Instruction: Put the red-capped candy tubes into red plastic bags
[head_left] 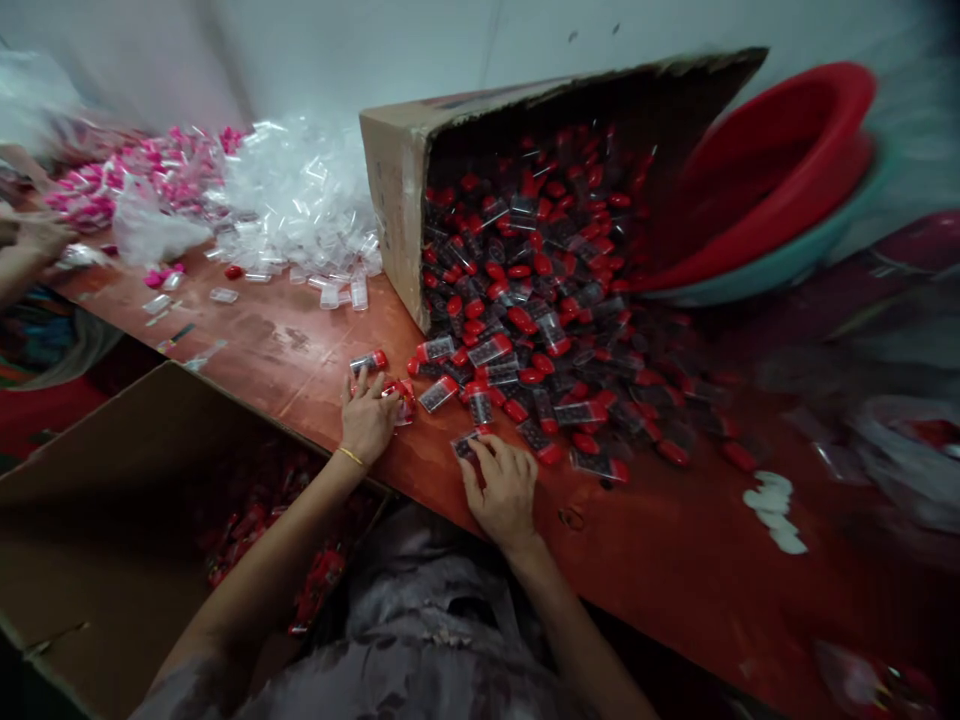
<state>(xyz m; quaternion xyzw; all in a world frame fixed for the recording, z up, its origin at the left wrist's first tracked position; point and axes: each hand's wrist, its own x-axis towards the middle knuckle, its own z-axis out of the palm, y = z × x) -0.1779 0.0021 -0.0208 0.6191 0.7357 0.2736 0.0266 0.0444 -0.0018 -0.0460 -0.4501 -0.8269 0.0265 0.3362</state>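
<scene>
My left hand (366,428), with a gold bracelet at the wrist, lies on the table with its fingers spread. Its fingertips touch or nearly touch a small clear container with a red cap (367,362), and a shiny red bundle (403,402) sits by its thumb. Between the thumb and fingers of my right hand (506,490) is a small clear container with dark contents (465,445), its far end partly covered. More red-capped containers (491,350) are heaped in front of both hands, spilling out of a tipped cardboard box (397,190).
Red and teal basins (795,170) lean right of the box. Clear plastic pieces (300,190) and pink items (150,175) are piled left, near another person's hand (37,235). White discs (776,510) lie right. An open carton (97,520) holding red items stands below the table edge.
</scene>
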